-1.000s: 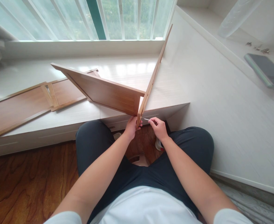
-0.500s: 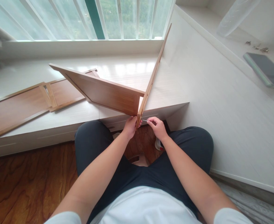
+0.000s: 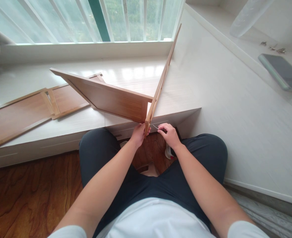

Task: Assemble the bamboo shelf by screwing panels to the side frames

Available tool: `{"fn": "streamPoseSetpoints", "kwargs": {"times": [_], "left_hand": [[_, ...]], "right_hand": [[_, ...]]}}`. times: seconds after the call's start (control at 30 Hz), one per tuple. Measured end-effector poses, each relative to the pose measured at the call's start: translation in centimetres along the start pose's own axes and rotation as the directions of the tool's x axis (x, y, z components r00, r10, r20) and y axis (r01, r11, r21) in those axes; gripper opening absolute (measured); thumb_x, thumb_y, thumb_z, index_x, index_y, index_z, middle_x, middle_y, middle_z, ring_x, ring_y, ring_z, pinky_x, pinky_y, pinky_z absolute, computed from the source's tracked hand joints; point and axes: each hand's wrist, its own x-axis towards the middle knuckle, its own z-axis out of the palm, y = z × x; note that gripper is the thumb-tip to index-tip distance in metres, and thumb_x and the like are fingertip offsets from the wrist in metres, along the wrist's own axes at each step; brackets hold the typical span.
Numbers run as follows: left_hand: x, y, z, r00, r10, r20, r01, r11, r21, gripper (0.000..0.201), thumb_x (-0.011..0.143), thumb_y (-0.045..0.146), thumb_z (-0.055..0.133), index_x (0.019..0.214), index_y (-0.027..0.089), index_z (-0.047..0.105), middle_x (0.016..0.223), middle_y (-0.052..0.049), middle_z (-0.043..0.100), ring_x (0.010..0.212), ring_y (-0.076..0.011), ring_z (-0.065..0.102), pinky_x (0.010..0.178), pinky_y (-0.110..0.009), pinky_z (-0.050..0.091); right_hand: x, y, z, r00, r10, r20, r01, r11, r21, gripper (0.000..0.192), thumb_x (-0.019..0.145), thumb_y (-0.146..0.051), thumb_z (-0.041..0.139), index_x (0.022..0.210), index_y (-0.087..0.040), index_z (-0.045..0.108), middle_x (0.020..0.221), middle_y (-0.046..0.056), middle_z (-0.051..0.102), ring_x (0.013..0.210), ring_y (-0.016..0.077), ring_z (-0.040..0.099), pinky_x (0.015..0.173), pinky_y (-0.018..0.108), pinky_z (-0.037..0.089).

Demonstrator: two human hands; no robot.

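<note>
White laminate counter (image 3: 86,124) below the window carries the work, with a white cabinet side (image 3: 235,115) rising to the right and wood-grain floor (image 3: 31,195) beneath the seated person. On the counter, at left, a flat wooden frame panel (image 3: 19,114) lies unused. Two further bamboo-coloured boards stand on edge and meet in a corner just over the counter's front lip: a broad board (image 3: 111,99) running back to the left, and a thin side board (image 3: 162,77) running back to the right toward the window. Left hand (image 3: 138,134) grips the joint from below, fingers clamped on the bottom end of the side board where it meets the broad board. Right hand (image 3: 169,134) sits just beside it, fingers pinched together on a slim metal tool (image 3: 155,126), probably a hex key, whose tip points at the outer face of the side board. Judgement: the step in hand is fastening this corner joint, with the driver being brought to or turned in its hole. The following move appears to call for steady support of the joint and a square, straight line of the tool into the fastener, so the boards do not shift apart.
</note>
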Motion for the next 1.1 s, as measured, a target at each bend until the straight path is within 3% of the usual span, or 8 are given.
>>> {"fn": "streamPoseSetpoints", "kwargs": {"times": [0.83,1.1], "left_hand": [[0.21,0.07,0.17,1.0,-0.011,-0.011,0.011,1.0,0.014,0.03,0.1,0.041,0.064,0.113,0.014,0.065,0.099,-0.004,0.068,0.078,-0.013,0.065,0.068,-0.029,0.059],[0.35,-0.03,0.19,1.0,-0.015,-0.013,0.015,1.0,0.011,0.029,0.1,0.041,0.064,0.111,0.014,0.066,0.097,-0.003,0.068,0.076,-0.0124,0.064,0.067,-0.028,0.058]], "right_hand": [[0.6,0.25,0.1,0.984,-0.165,0.062,0.174,0.961,-0.213,0.012,0.096,-0.02,0.064,0.092,-0.024,0.074,0.1,0.008,0.077,0.096,0.0287,0.064,0.093,0.045,0.05],[0.57,0.06,0.12,0.983,-0.181,-0.008,0.174,0.954,-0.244,0.017,0.101,-0.026,0.059,0.097,-0.025,0.076,0.11,0.009,0.077,0.106,0.03,0.063,0.1,0.048,0.048]]}}
